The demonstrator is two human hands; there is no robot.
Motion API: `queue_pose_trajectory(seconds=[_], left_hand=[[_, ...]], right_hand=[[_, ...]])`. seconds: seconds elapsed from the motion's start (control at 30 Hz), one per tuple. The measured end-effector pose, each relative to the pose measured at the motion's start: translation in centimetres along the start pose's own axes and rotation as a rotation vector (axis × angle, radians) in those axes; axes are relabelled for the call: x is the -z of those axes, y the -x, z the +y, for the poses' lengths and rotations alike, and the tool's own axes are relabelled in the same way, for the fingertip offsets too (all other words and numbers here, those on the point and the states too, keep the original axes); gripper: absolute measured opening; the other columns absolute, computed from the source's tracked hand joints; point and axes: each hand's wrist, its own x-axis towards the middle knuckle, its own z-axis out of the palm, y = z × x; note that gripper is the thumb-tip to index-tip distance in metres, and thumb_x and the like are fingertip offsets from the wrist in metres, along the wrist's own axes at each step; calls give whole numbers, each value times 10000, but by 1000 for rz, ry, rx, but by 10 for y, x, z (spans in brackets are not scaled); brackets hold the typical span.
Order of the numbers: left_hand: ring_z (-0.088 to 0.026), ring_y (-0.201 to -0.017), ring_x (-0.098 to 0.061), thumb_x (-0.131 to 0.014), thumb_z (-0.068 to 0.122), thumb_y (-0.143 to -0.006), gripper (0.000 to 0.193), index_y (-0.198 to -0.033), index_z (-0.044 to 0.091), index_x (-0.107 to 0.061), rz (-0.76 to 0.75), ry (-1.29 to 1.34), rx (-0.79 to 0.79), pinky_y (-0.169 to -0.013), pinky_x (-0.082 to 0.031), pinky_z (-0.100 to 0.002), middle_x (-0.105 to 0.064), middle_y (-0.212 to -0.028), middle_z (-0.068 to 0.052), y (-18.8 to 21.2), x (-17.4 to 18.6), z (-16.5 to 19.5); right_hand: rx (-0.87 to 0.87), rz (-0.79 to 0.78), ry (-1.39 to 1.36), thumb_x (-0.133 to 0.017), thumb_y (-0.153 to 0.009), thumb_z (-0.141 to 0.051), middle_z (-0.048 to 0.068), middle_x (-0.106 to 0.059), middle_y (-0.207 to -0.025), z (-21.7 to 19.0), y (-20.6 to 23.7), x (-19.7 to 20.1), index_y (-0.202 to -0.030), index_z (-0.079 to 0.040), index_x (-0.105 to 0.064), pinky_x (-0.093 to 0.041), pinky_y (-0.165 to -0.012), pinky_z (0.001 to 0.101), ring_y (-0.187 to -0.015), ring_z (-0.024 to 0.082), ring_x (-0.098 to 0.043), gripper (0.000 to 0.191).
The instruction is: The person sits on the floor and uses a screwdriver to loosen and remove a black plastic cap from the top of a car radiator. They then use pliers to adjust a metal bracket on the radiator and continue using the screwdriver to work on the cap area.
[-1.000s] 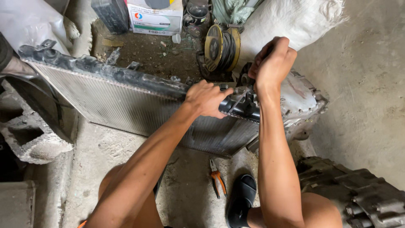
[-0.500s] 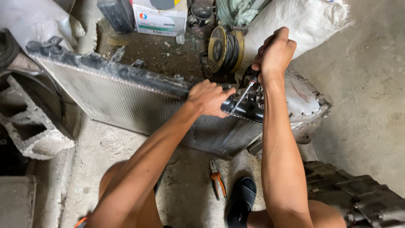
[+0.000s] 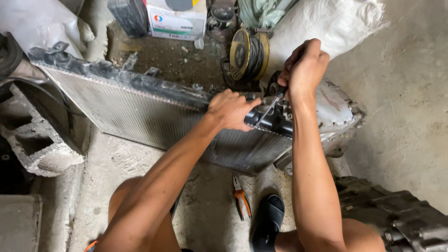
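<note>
Radiator (image 3: pixel 140 116) stands on edge before us. Our left hand (image 3: pixel 231 109) clamps its black top tank; our right hand (image 3: pixel 305 67), fisted on screwdriver (image 3: pixel 270 108), hovers just above tank.

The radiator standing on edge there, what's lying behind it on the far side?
Behind the radiator sit a cable reel, a white sack, a cardboard box and dirt-strewn floor. The left hand and right hand work on its top edge. The floor directly behind it is hidden.

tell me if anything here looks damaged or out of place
The pliers lie loose on the dirty floor by the sandal, easy to step on. The radiator stands tilted on edge, steadied by the left hand. Nothing is clearly broken.
</note>
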Motion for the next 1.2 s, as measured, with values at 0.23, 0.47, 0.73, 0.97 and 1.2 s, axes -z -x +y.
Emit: queue_pose_trajectory(seconds=[0.23, 0.47, 0.73, 0.97, 1.2], left_hand=[[-344, -749, -734, -789, 613, -735, 789, -1358, 189, -553, -30, 33, 49, -754, -574, -450, -742, -806, -126, 3, 3, -4], [-350, -741, -728, -814, 568, -697, 754, -1315, 209, -574, 37, 56, 37, -741, -574, -462, -732, -775, -127, 1, -2, -5], [-364, -781, -727, -817, 573, -710, 738, -1302, 213, -566, 11, 61, 54, -804, -557, -467, -739, -812, -132, 2, 0, -4], [-348, -797, -728, -822, 565, -693, 766, -1331, 233, -561, 4, 65, 72, -807, -553, -464, -737, -803, -126, 1, -1, -6], [-342, -849, -728, -844, 515, -669, 762, -1331, 246, -579, -3, 85, 33, -816, -545, -479, -753, -872, -115, 2, -1, -8]], right_hand=[[-109, 37, 112, -385, -964, -341, 46, -406, -486, 11, -25, -12, -617, -84, -424, -262, -315, 336, -351, 153, -333, 434], [-205, 48, 102, -407, -952, -344, 40, -367, -499, 17, -38, -16, -628, -93, -374, -251, -331, 340, -369, 159, -319, 411], [-249, 91, 151, -410, -949, -360, 36, -366, -498, 23, -49, -17, -637, -100, -373, -264, -335, 347, -371, 164, -325, 408], [-249, 69, 132, -401, -952, -345, 46, -416, -477, 23, -47, -20, -614, -88, -426, -288, -313, 353, -343, 177, -360, 425], [-28, -33, -4, -431, -1028, -334, 49, -387, -502, 14, -2, -9, -618, -68, -414, -266, -347, 351, -371, 168, -317, 489]])
